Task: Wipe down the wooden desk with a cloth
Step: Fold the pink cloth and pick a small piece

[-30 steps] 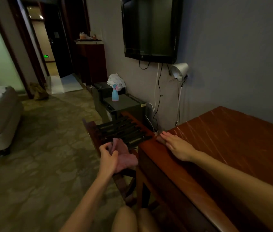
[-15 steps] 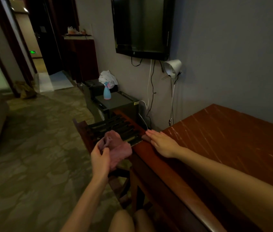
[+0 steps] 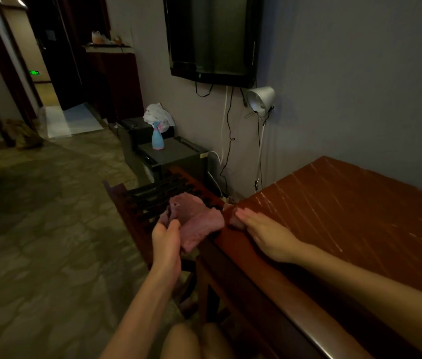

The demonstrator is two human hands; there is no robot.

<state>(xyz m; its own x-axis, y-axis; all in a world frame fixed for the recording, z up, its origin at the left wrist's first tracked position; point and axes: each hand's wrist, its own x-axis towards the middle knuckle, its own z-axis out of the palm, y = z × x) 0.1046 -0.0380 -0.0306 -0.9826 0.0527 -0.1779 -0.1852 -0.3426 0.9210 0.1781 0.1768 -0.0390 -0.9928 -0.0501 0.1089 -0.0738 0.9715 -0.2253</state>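
Note:
A pink cloth (image 3: pixel 197 224) hangs in the air just off the left end of the wooden desk (image 3: pixel 347 216), its right edge almost at the desk's corner. My left hand (image 3: pixel 166 239) grips the cloth from below, thumb and fingers pinching its left side. My right hand (image 3: pixel 267 234) lies flat on the desk top near that left corner, fingers straight and pointing left toward the cloth. Pale streaks show on the reddish desk surface.
A dark slatted wooden rack (image 3: pixel 158 200) stands just beyond the cloth. Behind it a blue spray bottle (image 3: pixel 157 139) sits on a black box. A television (image 3: pixel 212 37) and a white lamp (image 3: pixel 260 99) with cables are on the wall. Carpeted floor lies to the left.
My left hand has lifted the cloth up and to the right, closer to the desk's corner, and the cloth has spread wider. My right hand stays flat on the desk.

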